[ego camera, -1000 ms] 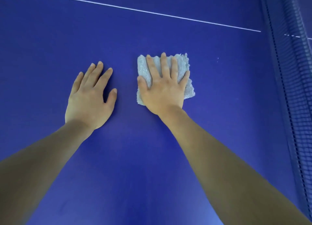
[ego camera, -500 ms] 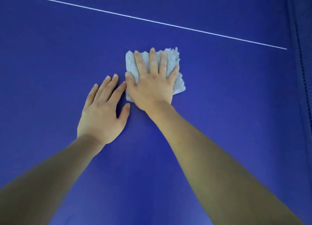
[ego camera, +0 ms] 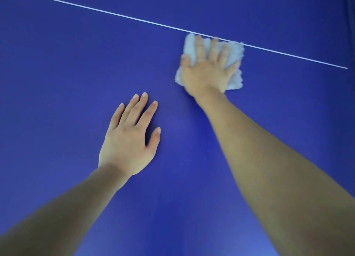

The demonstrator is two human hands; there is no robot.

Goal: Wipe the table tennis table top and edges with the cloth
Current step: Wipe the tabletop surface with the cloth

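The blue table tennis table top (ego camera: 57, 82) fills the view. A folded pale grey cloth (ego camera: 234, 54) lies flat on it, its far edge touching the white centre line (ego camera: 115, 14). My right hand (ego camera: 208, 71) presses on the cloth with straight, spread fingers and is blurred by motion. My left hand (ego camera: 130, 138) rests flat on the bare table, nearer to me and to the left of the cloth, fingers straight and slightly apart.
The white line runs diagonally from upper left to right. A dark strip at the far right edge (ego camera: 350, 25) looks like the net side. Blue table surface lies on all sides of both hands.
My right hand has slid the cloth away from me and to the right, up to the white line. My left hand stays flat on the table, now well apart from the cloth.
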